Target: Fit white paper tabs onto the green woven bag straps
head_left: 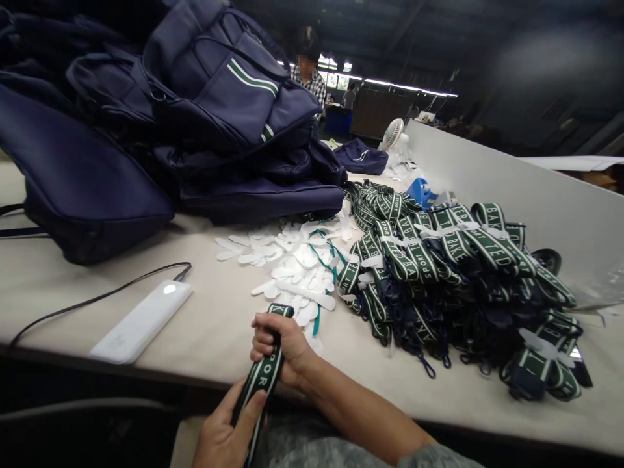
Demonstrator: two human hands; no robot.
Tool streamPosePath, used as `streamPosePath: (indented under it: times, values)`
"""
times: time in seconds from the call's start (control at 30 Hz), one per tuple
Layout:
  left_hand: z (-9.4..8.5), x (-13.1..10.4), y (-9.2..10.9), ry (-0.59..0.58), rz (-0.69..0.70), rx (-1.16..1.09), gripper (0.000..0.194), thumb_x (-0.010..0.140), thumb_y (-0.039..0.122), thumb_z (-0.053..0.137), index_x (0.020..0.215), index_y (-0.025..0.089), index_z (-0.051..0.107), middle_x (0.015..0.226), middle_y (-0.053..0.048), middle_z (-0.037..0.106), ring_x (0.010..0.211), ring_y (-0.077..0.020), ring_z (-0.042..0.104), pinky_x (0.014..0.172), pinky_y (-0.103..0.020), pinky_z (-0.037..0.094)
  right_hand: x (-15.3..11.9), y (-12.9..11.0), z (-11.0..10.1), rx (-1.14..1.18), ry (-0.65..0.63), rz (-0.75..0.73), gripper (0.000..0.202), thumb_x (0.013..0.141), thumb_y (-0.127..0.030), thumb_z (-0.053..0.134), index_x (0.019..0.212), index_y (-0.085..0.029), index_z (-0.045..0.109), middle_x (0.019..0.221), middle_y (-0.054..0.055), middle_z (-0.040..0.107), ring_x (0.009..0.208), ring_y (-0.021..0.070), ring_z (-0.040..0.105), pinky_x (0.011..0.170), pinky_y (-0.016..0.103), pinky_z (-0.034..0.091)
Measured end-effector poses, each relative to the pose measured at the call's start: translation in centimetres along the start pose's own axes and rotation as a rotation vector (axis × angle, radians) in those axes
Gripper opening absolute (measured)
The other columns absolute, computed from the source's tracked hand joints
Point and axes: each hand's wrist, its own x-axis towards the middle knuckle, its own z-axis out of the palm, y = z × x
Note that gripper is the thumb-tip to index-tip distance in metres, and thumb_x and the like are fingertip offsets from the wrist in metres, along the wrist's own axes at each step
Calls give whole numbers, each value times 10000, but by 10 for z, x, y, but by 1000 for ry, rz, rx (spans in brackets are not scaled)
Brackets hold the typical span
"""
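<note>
A dark green webbing strap (pixel 264 375) with white edge lines and white lettering is held between my two hands at the table's front edge. Near its upper end, my right hand (pixel 283 344) has its fingers wrapped round it. Lower down, my left hand (pixel 231 422) grips the same strap, thumb lying on top. The strap's bottom end runs out of view. Just beyond my right hand lies a heap of white paper-like strips (pixel 297 266), with some thin teal ribbons (pixel 317 320) among them.
Bundled straps (pixel 429 260) with navy clips are piled at the right. Navy bags (pixel 195 130) are stacked at the left. A white power bank (pixel 141 322) with a black cable lies front left. Behind are a blue tape dispenser (pixel 422 193), a fan (pixel 392 134) and a person (pixel 312 78).
</note>
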Motion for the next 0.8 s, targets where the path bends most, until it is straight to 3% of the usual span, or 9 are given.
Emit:
streamPosePath:
  times: [0.1,0.17,0.27,0.37,0.43,0.53,0.67,0.8]
  values:
    - [-6,-3,11,8,-57,-133,454,745,654,668,731,200,654,472,15,535,395,-116,445,375,-199,356,-6,-23,-5,-326,-138,-72,461,660,-446,819,971,-146,659,742,6,637,674,134,588,672,268,493]
    - [-11,-1,18,52,-37,-202,449,783,628,649,685,191,610,516,12,544,419,-98,436,389,-180,361,-7,-47,-18,-563,-113,-269,514,726,-467,781,1123,-175,637,947,43,669,856,173,616,754,293,494]
    - [-18,7,22,109,-13,-278,421,783,615,658,760,197,614,599,5,593,450,-103,466,405,-185,407,-3,-78,-47,-1117,232,-556,310,852,-389,679,1079,-179,653,997,52,654,813,163,588,744,294,472]
    - [-19,17,18,94,-19,-324,415,792,609,655,829,198,616,627,-3,623,481,-121,506,421,-192,438,4,-90,-73,-1534,462,-605,149,781,-157,725,924,-161,683,976,52,623,752,154,542,814,325,426]
    - [-17,21,14,77,-8,-357,408,805,597,650,873,196,621,663,-11,650,509,-126,530,442,-191,451,7,-87,-83,-1579,487,-587,177,711,-75,751,850,-163,683,925,40,595,780,169,534,845,334,396]
    - [-19,24,10,91,22,-345,427,814,589,648,965,190,649,719,-26,684,580,-137,570,513,-188,489,9,-79,-86,-1606,498,-577,150,712,-84,757,772,-184,663,845,17,563,813,185,528,824,319,377]
    - [-30,24,8,141,24,-297,508,802,593,659,1110,189,657,868,-53,729,670,-141,593,606,-180,518,6,-77,-82,-1556,498,-590,140,751,-101,709,708,-194,615,808,21,564,793,190,516,804,327,357]
    - [-38,23,7,104,32,-314,532,772,602,685,1073,164,672,792,-58,716,656,-162,604,590,-208,526,3,-73,-73,-1386,416,-566,122,772,-180,680,697,-204,587,686,7,556,696,185,518,741,325,369]
